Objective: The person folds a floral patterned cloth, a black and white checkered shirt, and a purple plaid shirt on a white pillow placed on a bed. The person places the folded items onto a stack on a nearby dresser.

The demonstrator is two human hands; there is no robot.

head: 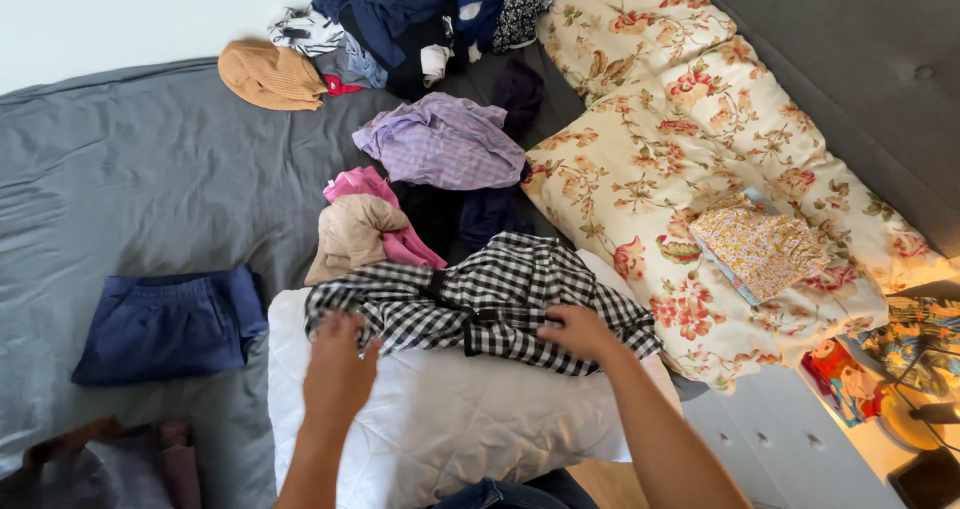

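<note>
Fingers of the right hand (578, 331) curl down onto the checked garment (485, 304), pinching a fold of its black-and-white cloth near the middle. Left hand (338, 367) sits at the garment's left edge; its fingers (352, 325) are tucked into the cloth there, gripping the hem. Both forearms come in from the bottom of the view.

The checked garment lies crumpled and spread crosswise on a white quilted pad (450, 419), which rests on the bed (130, 189) with its grey sheet.

Left of the pad, apart from it: a folded navy-blue piece (165, 324), lying flat. Bottom left corner: dark reddish cloth (110, 459), partly cut off by the frame.

Just beyond the checked garment: a beige garment (350, 234) bunched over a pink one (385, 214), touching. Beyond those, a crumpled lilac checked shirt (440, 144). Dark navy items lie between these and the floral quilt (680, 159) on the right. A small folded yellow flowered piece (760, 244) rests on the quilt.

Far end of the bed: a heap of dark blue and patterned clothes (420, 14), and a tan knitted hat (270, 74) beside it.
</note>
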